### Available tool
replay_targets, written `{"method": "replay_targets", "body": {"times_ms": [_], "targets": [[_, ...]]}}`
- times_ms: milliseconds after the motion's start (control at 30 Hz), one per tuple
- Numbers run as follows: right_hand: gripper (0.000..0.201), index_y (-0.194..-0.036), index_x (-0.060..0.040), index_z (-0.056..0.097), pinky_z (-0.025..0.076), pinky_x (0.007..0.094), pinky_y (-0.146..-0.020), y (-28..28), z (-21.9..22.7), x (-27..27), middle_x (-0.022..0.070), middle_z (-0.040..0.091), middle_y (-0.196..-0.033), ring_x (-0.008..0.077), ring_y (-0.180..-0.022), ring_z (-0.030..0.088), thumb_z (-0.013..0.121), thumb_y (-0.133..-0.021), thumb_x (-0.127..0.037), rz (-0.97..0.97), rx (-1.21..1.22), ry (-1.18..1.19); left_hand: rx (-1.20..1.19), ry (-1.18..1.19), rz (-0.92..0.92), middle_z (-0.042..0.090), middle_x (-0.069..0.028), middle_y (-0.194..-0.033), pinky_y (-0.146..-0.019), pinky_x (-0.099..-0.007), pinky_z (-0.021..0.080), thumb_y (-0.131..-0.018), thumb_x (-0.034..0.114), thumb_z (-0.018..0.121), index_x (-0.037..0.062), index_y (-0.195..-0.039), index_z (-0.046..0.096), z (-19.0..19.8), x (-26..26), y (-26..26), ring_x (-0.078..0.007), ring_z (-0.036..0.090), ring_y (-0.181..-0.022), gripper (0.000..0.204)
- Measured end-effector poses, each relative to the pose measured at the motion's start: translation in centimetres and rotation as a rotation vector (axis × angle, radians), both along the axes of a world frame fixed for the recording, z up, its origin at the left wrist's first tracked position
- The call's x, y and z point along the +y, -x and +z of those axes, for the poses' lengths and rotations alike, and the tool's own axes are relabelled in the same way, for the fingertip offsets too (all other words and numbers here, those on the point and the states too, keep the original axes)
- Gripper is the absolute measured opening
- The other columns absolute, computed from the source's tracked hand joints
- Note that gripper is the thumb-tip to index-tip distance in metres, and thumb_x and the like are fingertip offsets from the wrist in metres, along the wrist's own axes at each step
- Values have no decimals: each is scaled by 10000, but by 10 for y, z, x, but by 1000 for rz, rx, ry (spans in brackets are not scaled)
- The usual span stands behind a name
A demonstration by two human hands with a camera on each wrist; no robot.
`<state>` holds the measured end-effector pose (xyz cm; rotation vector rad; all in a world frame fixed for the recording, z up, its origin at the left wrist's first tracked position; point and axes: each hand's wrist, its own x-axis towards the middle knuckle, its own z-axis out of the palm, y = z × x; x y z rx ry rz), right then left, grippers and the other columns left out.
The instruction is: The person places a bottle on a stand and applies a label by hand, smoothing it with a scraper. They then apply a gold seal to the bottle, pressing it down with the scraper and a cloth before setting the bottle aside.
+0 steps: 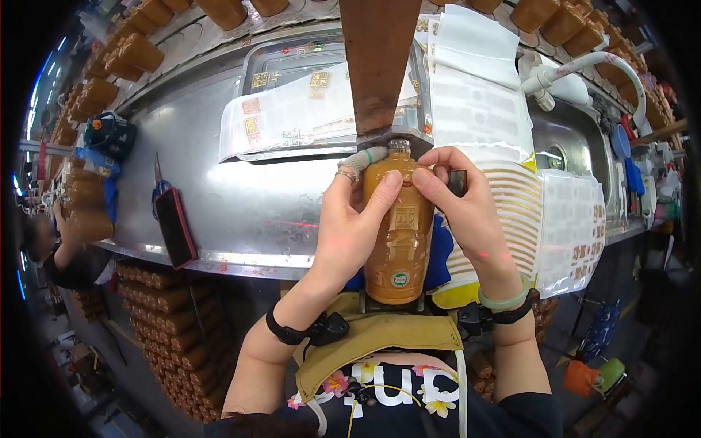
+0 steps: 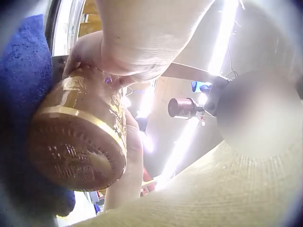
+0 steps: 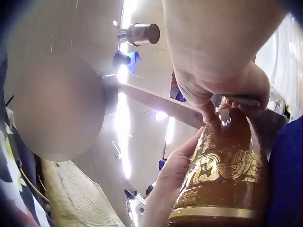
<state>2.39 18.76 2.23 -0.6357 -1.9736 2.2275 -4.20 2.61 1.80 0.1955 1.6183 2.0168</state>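
A brown glossy bottle (image 1: 395, 252) with gold lettering and a green round label lies with its neck pointing away from the body, below a brown upright post. The left hand (image 1: 349, 212) holds its left side near the shoulder, thumb on top; a finger wears a pale fingertip cover. From the right, the right hand (image 1: 467, 208) presses thumb and fingertips at the bottle's shoulder, with a small dark object by its fingers. In the left wrist view the bottle's base (image 2: 78, 153) faces the camera. Gold ornament shows on the bottle (image 3: 222, 165) in the right wrist view.
Left on the metal table (image 1: 212, 197) lie a phone (image 1: 174, 226) and scissors. Behind is a tray (image 1: 255, 55) with decal sheets. More decal sheets (image 1: 478, 109) and gold-striped strips (image 1: 504, 212) lie to the right, before a sink (image 1: 566, 139). Blue cloth (image 1: 440, 252) sits under the bottle.
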Motion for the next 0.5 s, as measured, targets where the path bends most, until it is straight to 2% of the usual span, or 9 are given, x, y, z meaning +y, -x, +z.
{"method": "replay_targets", "body": {"times_ms": [200, 267, 300, 333, 400, 433, 467, 500], "targets": [[257, -1177, -20, 638, 448, 197, -757, 0, 4, 4, -37, 598, -923, 40, -862, 533, 732, -979, -156, 33, -14, -100, 8, -8, -10, 646, -156, -1295, -991, -313, 526, -1040, 190, 681, -68, -1411, 508, -1, -1, 0, -170, 636, -1167, 484], [213, -1201, -23, 614, 396, 174, -803, 4, 23, 11, -33, 520, -965, 57, -872, 488, 676, -1003, -70, 35, 9, -114, -32, -31, -12, 634, -158, -1318, -1019, -316, 510, -1060, 221, 650, -67, -1425, 496, 0, -3, -1, -172, 619, -1198, 491], [262, -1270, -9, 586, 442, 197, -878, 1, 27, 21, 4, 586, -1109, 81, -967, 560, 617, -1010, -7, 41, 38, -128, -72, -53, -12, 622, -159, -1341, -1047, -319, 493, -1079, 253, 619, -66, -1440, 484, 0, -4, -1, -175, 601, -1230, 501], [262, -1270, -9, 586, 442, 197, -878, 3, 29, 23, 4, 586, -1109, 81, -967, 560, 617, -1010, -7, 41, 38, -129, -73, -54, -12, 622, -159, -1341, -1047, -319, 493, -1079, 253, 619, -66, -1440, 484, -3, -6, 0, -175, 601, -1230, 501], [271, -1280, 0, 594, 487, 252, -902, 8, 46, 26, 32, 656, -1117, 86, -1042, 602, 582, -1010, 29, 54, 223, -480, -143, -92, -11, 595, -151, -1387, -1111, -326, 440, -1114, 316, 537, -64, -1474, 458, -12, -10, 1, -176, 551, -1297, 530], [225, -1194, 12, 648, 530, 317, -891, 9, 62, 22, 75, 705, -1027, 153, -1033, 658, 590, -982, 58, 116, 223, -616, -157, -91, -38, 580, -138, -1413, -1143, -330, 405, -1133, 345, 476, -61, -1491, 450, -10, -11, 0, -170, 519, -1331, 541], [225, -1194, 12, 648, 530, 317, -891, 12, 63, 19, 75, 705, -1027, 153, -1033, 658, 590, -982, 58, 115, 223, -618, -157, -93, -39, 580, -138, -1413, -1143, -330, 405, -1133, 345, 476, -61, -1491, 450, -9, -12, 0, -170, 519, -1331, 541], [202, -1137, 9, 672, 536, 335, -852, 15, 63, 19, 87, 706, -990, 204, -991, 660, 615, -950, 60, 269, 348, -823, -156, -109, -49, 581, -135, -1411, -1140, -331, 408, -1138, 340, 463, -59, -1490, 452, -8, -13, 0, -169, 524, -1327, 533]]}}
